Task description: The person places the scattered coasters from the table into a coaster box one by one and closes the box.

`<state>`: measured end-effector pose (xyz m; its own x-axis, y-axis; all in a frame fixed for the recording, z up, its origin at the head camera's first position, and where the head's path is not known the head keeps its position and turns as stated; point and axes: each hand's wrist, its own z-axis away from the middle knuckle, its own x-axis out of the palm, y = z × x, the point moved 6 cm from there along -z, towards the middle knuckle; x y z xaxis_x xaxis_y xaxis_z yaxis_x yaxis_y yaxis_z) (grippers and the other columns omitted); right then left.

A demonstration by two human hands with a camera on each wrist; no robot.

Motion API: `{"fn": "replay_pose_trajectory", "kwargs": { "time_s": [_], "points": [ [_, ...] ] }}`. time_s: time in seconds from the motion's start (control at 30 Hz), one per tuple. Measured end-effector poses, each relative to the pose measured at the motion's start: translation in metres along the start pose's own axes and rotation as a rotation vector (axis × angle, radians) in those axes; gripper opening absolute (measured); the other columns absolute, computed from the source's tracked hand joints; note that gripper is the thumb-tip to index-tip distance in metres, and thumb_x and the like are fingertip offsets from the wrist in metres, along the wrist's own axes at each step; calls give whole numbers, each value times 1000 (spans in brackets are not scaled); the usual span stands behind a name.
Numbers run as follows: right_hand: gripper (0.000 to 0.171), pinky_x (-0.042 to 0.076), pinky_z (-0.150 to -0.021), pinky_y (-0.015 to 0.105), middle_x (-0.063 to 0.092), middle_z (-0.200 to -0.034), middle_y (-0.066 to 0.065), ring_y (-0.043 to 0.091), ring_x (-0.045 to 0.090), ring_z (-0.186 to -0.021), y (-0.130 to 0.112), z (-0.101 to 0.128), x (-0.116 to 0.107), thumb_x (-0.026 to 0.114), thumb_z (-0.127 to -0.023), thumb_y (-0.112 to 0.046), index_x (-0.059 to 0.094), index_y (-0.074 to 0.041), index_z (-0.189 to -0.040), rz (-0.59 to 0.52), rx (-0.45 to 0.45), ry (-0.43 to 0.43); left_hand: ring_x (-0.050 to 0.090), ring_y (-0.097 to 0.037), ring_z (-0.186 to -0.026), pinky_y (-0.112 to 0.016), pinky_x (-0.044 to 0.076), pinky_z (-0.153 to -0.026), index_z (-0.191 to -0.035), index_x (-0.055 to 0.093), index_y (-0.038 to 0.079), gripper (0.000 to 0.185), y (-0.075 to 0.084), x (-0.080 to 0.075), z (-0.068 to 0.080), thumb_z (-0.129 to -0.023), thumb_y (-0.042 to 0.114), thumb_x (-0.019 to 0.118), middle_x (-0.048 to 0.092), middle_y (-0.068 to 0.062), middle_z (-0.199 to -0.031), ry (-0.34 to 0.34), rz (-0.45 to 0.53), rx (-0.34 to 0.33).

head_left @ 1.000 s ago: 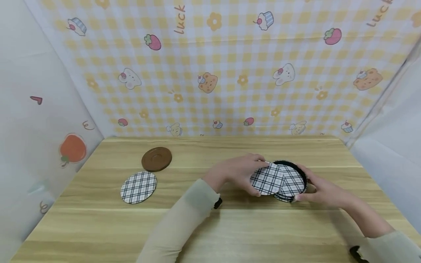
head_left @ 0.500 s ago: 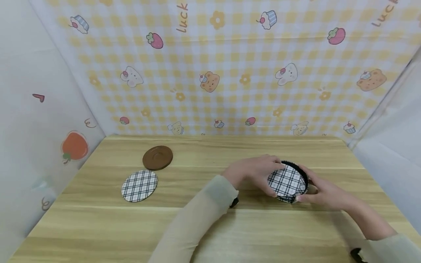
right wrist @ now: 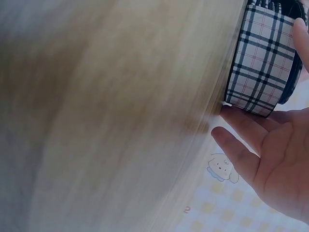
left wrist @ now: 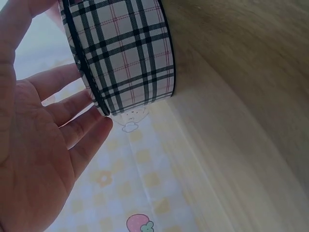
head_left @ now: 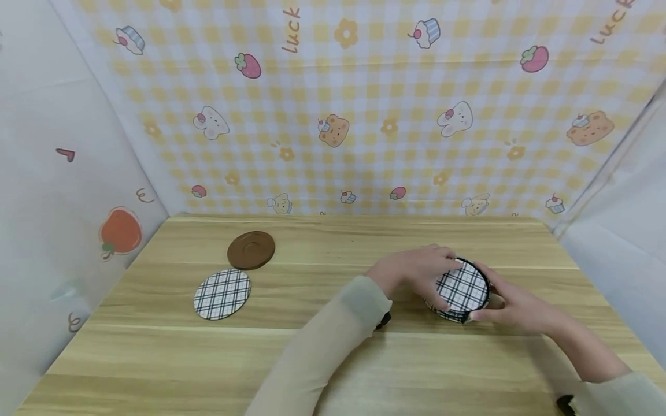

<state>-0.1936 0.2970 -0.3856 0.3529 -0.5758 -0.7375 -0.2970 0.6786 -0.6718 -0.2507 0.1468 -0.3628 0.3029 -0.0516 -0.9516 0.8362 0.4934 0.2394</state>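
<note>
A round plaid tin (head_left: 462, 290) stands on the wooden table (head_left: 208, 358) right of centre, with a plaid disc lying flat on its top. My left hand (head_left: 442, 270) cups its left side, and straight fingers (left wrist: 72, 130) lie against the plaid wall (left wrist: 125, 53). On the right and front, my right hand (head_left: 481, 300) grips the tin, thumb at the near edge. In the right wrist view its fingers (right wrist: 246, 140) reach along the base of the tin (right wrist: 263, 60).
A second plaid disc (head_left: 222, 294) lies flat at the left of the table, and a brown round saucer (head_left: 251, 250) lies just behind it. Patterned backdrop walls close in the table at the back and both sides.
My left hand slid the plaid disc rightward from half off the tin until it sits squarely on top. The right hand stayed on the tin.
</note>
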Motion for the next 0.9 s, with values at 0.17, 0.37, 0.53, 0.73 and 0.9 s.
{"fn": "replay_pose_trajectory", "kwargs": {
  "time_s": [0.17,0.37,0.53,0.73,0.9],
  "points": [
    [101,44,-94,68,28,-149,42,62,39,-129,1,0,0,74,-89,-20,5,8,-155,5,11,-4,34,-9,-131,-18,37,-107,-156,34,21,88,2,-1,-4,-83,53,72,37,3,-152,-15,-6,-6],
    [100,42,-96,66,27,-151,41,57,39,-132,1,-1,-2,74,-89,-21,5,9,-155,35,7,0,32,-11,-132,-19,36,-108,-156,34,21,88,1,0,-9,-84,54,72,35,3,-153,-13,-22,-11],
    [101,42,-97,65,27,-151,41,57,38,-133,1,-1,-3,74,-89,-22,5,9,-155,45,15,-1,31,-12,-135,-20,36,-109,-156,32,22,89,0,3,-11,-83,54,72,33,3,-155,-5,-25,-12],
    [101,43,-97,64,27,-150,41,57,40,-132,-1,-1,-2,74,-89,-24,5,8,-155,42,10,-4,30,-11,-137,-20,35,-111,-157,31,23,90,-1,5,-9,-83,54,73,32,4,-156,-9,-10,-30],
    [100,43,-97,63,29,-150,40,56,41,-131,-2,1,-2,75,-88,-23,7,10,-154,54,2,7,29,-12,-141,-20,33,-113,-157,31,21,90,1,5,-7,-84,54,72,30,3,-159,-10,-15,-27]
  ]
}}
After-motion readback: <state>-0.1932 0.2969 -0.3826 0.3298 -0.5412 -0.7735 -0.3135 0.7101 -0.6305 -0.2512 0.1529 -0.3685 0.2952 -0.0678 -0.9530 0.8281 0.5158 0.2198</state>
